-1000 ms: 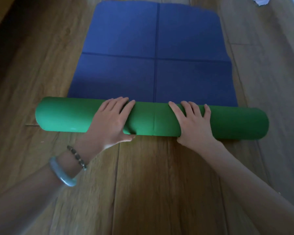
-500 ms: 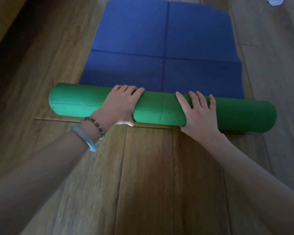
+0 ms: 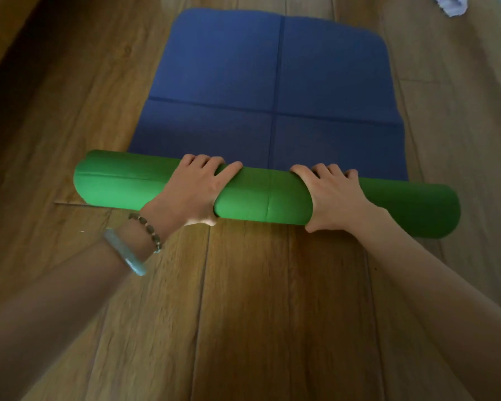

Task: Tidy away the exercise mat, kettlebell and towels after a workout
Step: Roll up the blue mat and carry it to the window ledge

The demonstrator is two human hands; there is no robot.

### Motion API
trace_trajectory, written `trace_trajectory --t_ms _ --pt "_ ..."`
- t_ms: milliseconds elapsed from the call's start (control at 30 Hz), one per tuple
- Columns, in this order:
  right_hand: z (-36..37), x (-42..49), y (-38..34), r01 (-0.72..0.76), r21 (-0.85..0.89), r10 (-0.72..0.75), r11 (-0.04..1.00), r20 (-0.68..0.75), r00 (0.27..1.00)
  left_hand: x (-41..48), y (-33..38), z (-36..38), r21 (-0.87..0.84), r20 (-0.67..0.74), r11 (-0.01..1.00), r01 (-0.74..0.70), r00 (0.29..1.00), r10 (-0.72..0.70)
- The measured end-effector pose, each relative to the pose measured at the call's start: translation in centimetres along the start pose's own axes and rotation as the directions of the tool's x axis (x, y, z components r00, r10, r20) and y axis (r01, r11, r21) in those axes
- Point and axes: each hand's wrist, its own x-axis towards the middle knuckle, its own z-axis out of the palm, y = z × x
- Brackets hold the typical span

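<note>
Grip: The left hand and right hand each clasp the rolled part of the mat. Fingers curl over its top and thumbs tuck against the near side.
Hand spacing: One hand is on either side of the middle crease, probably so the push is even and the roll comes out straight and tight.
Mat: It lies on the wooden floor. The green roll lies crosswise at the near end, and the blue flat stretch beyond it is not yet rolled.
Pale cloth: At the far right edge, well apart from the mat. It may be a towel, but it is too cut off to tell.
Kettlebell: Not in view.
Stage: Judging by the flat part left, the rolling is roughly midway.
</note>
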Motion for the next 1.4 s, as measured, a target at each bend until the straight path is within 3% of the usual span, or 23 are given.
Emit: trace_trajectory --t_ms 300,467,600,667,700,767,800,967,1067,1133,1200,1300,1400 --pt "-0.5 -2.8 -1.0 0.011 0.14 -0.063 0.99 0.368 0.928 -3.5 1.1 -0.3 -0.167 0.15 0.981 -0.101 0.981 0.126" --pt "-2.2 -0.1 0.3 -0.1 0.333 -0.109 0.938 0.556 0.824 -4.2 1.3 0.2 -0.05 -0.144 0.989 -0.142 0.981 0.133" --pt "-3.2 0.9 0.4 -0.197 0.345 -0.084 0.918 0.653 0.752 -4.1 2.4 1.6 -0.067 -0.134 0.997 -0.048 0.99 0.038" --pt "-3.5 0.4 0.2 -0.195 0.237 0.011 0.952 0.609 0.793 -3.4 2.1 1.3 -0.064 -0.102 0.996 -0.055 0.994 0.048" --pt "-3.4 -0.3 0.0 -0.171 0.177 0.055 0.969 0.524 0.85 -3.1 1.8 0.9 -0.058 -0.066 0.996 -0.061 0.996 0.057" --pt "-2.8 -2.2 -0.4 -0.118 0.111 0.088 0.987 0.246 0.965 -1.8 1.1 0.1 -0.078 0.034 0.995 -0.061 0.997 0.063" --pt "-2.3 -3.3 -0.6 -0.117 0.108 0.104 0.987 0.117 0.988 -1.0 0.8 -0.3 -0.102 0.08 0.993 -0.053 0.995 0.062" --pt "3.3 -5.6 -2.0 -0.109 0.08 0.124 0.991 -0.211 0.97 2.0 -0.8 -1.8 -0.254 0.261 0.967 -0.012 0.962 0.08" --pt "4.5 -4.7 -1.4 -0.101 0.036 0.107 0.994 -0.27 0.957 2.2 -0.9 -1.7 -0.227 0.249 0.974 -0.024 0.965 0.082" --pt "4.7 -4.3 -1.2 -0.104 -0.002 0.098 0.995 -0.295 0.951 1.4 -0.8 -1.6 -0.181 0.163 0.983 -0.042 0.984 0.072" --pt "4.9 -3.8 -1.0 -0.114 -0.029 0.099 0.993 -0.308 0.946 -0.1 -0.3 -0.9 -0.139 -0.055 0.986 -0.092 0.995 0.085" --pt "3.5 -2.5 -0.2 -0.084 -0.048 0.07 0.995 -0.243 0.968 -2.6 0.7 0.9 -0.073 -0.327 0.992 -0.106 0.942 0.077" --pt "1.2 -0.7 1.1 -0.026 0.011 0.027 1.0 -0.096 0.995 -2.6 1.2 2.3 -0.061 -0.28 0.998 0.0 0.96 -0.017"
